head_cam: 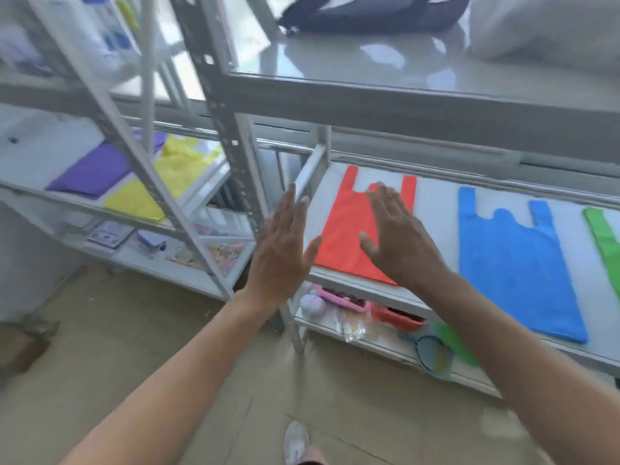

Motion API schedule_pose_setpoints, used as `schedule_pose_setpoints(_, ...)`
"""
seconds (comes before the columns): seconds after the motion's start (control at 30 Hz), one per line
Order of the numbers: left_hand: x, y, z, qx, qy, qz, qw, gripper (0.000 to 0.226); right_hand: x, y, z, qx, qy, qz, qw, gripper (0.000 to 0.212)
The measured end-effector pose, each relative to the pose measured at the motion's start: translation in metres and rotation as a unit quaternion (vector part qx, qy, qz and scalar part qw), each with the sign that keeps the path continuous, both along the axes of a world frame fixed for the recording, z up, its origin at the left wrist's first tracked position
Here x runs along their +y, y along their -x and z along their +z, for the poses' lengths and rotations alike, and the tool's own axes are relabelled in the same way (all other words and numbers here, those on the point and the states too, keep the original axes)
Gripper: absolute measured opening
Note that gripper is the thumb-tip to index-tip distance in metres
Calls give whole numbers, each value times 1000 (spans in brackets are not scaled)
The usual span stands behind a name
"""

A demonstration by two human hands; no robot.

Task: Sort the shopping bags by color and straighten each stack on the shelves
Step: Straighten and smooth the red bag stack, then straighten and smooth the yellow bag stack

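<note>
Red bag (349, 226): lies flat on the white middle shelf (436, 213), at its left end, handles pointing to the back.
Right hand (399, 236): we've got it spread over the red bag's right half, fingers straight and together, gripping nothing. Can't tell if the palm actually touches the fabric.
Left hand (281, 250): flat too, fingers straight, holding nothing. It hangs just off the bag's left edge, in front of the shelf post, with the thumb near the bag's lower left corner.
Blue bag (513, 263): same shelf, right of the red one with a strip of bare shelf between them, also flat.
Green bag (604, 243): further right again, cut off by the frame edge.
Purple bags (90, 172): on the other rack to our left, flat.
Yellow bags (181, 166): just beside the purple, more rumpled.
Top shelf (369, 72): a dark bag (362, 15) and a white sack (550, 28) sit on it.
Below the red bag: a pink tray (342, 298) and a red basket (399, 318), contents too blurry for us.
</note>
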State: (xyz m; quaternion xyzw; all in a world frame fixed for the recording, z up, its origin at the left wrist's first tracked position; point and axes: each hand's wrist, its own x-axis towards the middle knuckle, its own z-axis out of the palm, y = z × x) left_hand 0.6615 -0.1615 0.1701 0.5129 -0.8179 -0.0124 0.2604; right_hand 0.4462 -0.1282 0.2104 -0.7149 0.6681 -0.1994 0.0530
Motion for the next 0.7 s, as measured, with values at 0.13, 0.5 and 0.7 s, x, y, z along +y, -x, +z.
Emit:
schedule_pose_setpoints(0.13,34,-60,39,36,48,44,997,75,14,-77,48,50,19,99,994,80)
schedule_pose_setpoints(0.5,59,-270,50,-15,-63,154,986,89,-12,-242,86,-65,37,155,985,84)
schedule_pose_setpoints(0.7,25,-370,31,5,-74,151,986,87,-46,-348,69,-60,11,155,986,86)
